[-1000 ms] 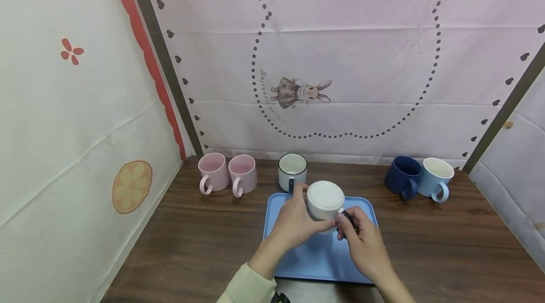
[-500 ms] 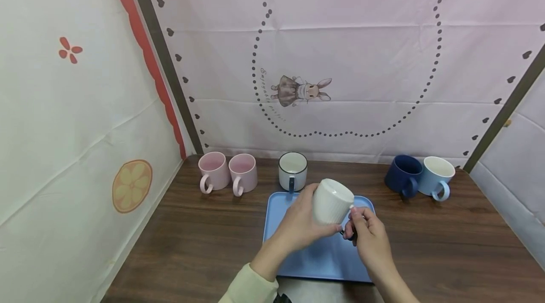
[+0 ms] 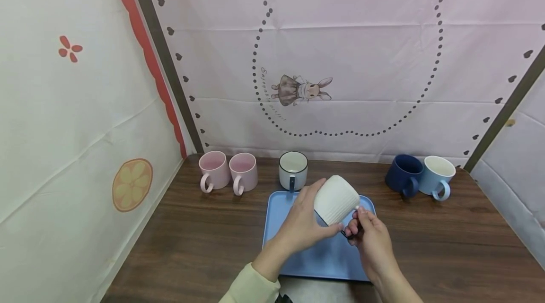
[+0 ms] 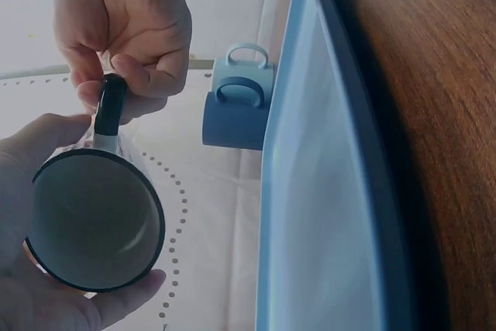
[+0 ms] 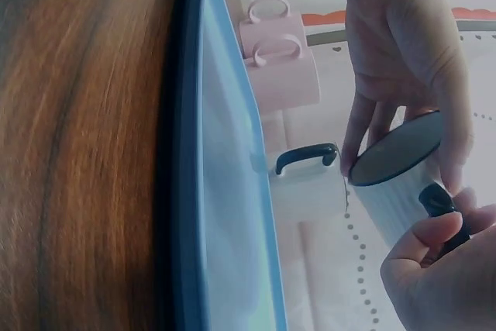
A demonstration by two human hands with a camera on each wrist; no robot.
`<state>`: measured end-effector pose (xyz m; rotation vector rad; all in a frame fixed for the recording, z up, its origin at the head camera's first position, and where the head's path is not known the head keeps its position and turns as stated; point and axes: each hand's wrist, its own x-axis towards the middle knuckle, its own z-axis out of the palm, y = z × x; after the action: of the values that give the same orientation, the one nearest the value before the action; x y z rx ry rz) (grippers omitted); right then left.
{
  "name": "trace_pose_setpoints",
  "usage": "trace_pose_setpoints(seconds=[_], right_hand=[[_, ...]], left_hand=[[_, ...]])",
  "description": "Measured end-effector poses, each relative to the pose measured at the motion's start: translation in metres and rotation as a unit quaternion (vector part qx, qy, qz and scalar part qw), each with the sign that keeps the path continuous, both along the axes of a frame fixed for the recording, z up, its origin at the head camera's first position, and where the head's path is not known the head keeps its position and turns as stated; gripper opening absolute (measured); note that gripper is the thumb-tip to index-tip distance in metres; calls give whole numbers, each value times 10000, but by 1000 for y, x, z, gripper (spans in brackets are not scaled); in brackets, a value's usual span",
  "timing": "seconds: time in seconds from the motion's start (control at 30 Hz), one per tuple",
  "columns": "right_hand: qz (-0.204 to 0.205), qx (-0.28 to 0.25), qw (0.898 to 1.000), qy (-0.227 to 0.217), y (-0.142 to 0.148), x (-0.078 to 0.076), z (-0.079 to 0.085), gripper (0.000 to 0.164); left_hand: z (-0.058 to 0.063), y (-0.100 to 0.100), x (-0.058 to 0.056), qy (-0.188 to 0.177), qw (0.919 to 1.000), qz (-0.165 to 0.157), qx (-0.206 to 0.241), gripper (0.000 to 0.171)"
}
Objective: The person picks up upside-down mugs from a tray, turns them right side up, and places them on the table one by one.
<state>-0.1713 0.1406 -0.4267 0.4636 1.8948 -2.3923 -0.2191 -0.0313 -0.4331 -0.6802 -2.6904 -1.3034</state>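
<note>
A white ribbed mug [image 3: 336, 200] with a dark rim is held above the light blue tray [image 3: 319, 263]. Its base faces up and to the right in the head view, its mouth down and left. My left hand [image 3: 300, 225] grips the mug's body near the rim, thumb on the near side. My right hand [image 3: 373, 241] pinches the dark handle [image 4: 111, 105] between thumb and fingers. From the left wrist I look into the mug's pale inside [image 4: 97, 218]. Most of the handle is hidden behind fingers in the head view.
A second white mug [image 3: 293, 177] with a dark rim stands just behind the tray. Two pink mugs [image 3: 214, 173] are at the back left. At the back right, a navy mug [image 3: 400, 175] and a light blue mug [image 3: 430, 182] stand side by side. Cloth walls surround the wooden table [image 3: 204, 246].
The mug has turned from base-up toward its side, its base swinging right and upward. Both hands have kept hold and shifted slightly right. The other mugs and the tray stay in place.
</note>
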Motion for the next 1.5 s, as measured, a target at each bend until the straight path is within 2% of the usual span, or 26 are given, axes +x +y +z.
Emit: trace_pose_setpoints(seconds=[0.3, 0.47, 0.73, 1.03, 1.17, 1.27, 1.37, 1.5], right_hand=[[-89, -667, 9977, -115, -1, 1, -3, 31], [-60, -789, 9966, -217, -1, 2, -4, 31], [106, -480, 9981, -367, -3, 5, -10, 33], [252, 78, 9989, -382, -6, 5, -17, 26], [157, 555, 9977, -349, -6, 4, -16, 27], [-36, 1235, 9921, -239, -7, 4, -13, 35], [-252, 2060, 9782, 74, -8, 6, -10, 32], [-342, 2853, 9537, 886, -10, 12, -9, 17]], left_hand=[[0, 3, 0, 137, 9998, 133, 66, 104], [2, 3, 0, 149, 9995, 237, 151, 100], [3, 3, 0, 267, 9978, 550, 251, 85], [5, 2, -1, 531, 9940, 942, 151, 83], [6, 0, -2, 473, 9930, 1077, 49, 83], [6, -2, -4, 454, 9926, 1127, 3, 81], [6, -3, -5, 407, 9923, 1167, 4, 80], [5, -4, -6, 288, 9921, 1220, -25, 80]])
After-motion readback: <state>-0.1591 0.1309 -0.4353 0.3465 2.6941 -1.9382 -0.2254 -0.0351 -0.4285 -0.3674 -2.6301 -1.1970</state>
